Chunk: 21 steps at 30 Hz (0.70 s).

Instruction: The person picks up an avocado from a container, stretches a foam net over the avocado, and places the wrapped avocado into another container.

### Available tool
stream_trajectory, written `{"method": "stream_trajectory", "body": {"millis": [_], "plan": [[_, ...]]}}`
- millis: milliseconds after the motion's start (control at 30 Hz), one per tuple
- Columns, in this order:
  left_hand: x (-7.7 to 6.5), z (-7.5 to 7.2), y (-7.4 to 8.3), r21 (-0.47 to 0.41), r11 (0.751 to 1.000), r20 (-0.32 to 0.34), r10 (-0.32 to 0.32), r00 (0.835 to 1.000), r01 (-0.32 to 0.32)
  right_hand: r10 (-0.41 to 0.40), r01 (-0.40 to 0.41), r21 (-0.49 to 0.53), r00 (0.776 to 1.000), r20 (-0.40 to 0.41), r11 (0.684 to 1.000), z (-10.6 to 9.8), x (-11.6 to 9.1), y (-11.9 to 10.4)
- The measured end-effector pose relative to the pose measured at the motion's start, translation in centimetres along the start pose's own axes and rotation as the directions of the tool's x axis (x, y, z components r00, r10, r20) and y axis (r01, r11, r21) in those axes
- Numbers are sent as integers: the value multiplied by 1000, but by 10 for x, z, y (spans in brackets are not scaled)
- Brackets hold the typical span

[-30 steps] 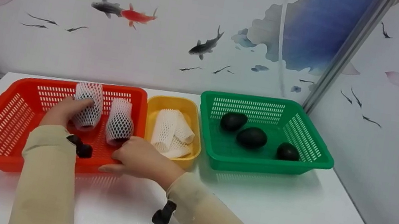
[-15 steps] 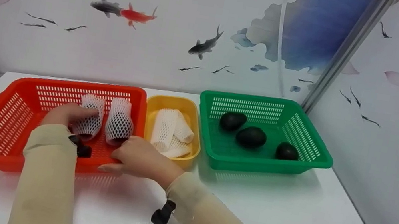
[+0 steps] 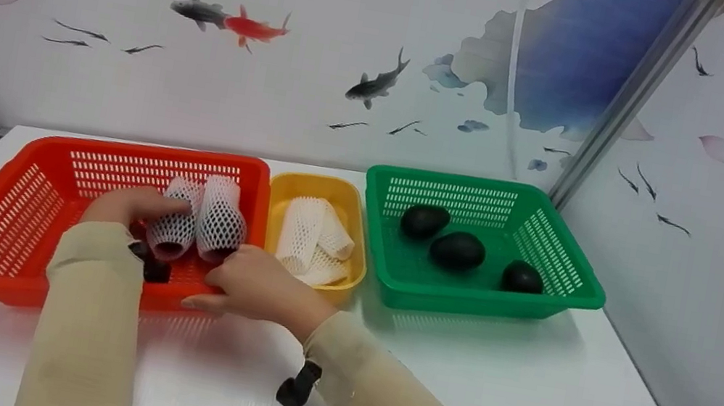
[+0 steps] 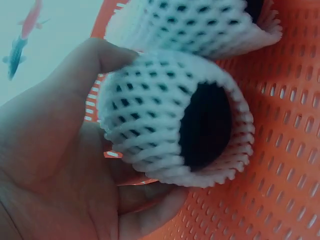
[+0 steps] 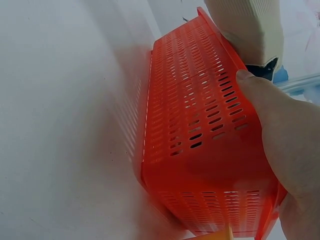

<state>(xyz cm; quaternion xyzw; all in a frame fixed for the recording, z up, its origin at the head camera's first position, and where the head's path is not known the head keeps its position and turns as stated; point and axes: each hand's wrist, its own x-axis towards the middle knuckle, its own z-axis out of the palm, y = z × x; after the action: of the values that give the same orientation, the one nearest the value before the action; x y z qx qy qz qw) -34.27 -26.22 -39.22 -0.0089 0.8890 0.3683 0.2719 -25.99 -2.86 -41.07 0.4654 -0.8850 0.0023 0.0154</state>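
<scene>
My left hand (image 3: 128,204) is inside the red plastic basket (image 3: 28,221), thumb and fingers around a dark, egg-shaped fruit in a white foam net sleeve (image 3: 173,230). In the left wrist view the sleeve's open end (image 4: 242,130) shows the dark fruit (image 4: 205,125) within. A second netted fruit (image 3: 223,218) lies right beside it, toward the basket's right wall. My right hand (image 3: 267,288) grips the basket's front rim near the right corner. Its thumb (image 5: 255,87) lies along the outside in the right wrist view, while the fingers are hidden over the rim.
A yellow basket (image 3: 357,261) with several white foam net sleeves (image 3: 302,233) stands against the red basket's right side. Farther right is a green basket (image 3: 474,300) with three dark egg-shaped fruits (image 3: 457,250). A patterned wall (image 3: 301,127) rises behind the white table (image 3: 451,372).
My left hand has lowered the netted fruit into the red basket and shifted it right, against the other one. The right hand keeps its grip on the rim.
</scene>
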Motion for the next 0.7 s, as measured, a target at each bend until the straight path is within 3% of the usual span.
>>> {"method": "stream_trajectory", "body": {"millis": [300,500,700], "plan": [[3,0,-2,8,1000,-26,-11,1000,11,15,-16,22,1000,10,1000,2,1,0],[3,-1,-6,-68,989,-129,-139,982,131,12,-12,15,1000,12,1000,3,2,0],[7,-3,-4,88,993,-138,-68,988,80,-9,9,-4,1000,-5,1000,2,1,0]]}}
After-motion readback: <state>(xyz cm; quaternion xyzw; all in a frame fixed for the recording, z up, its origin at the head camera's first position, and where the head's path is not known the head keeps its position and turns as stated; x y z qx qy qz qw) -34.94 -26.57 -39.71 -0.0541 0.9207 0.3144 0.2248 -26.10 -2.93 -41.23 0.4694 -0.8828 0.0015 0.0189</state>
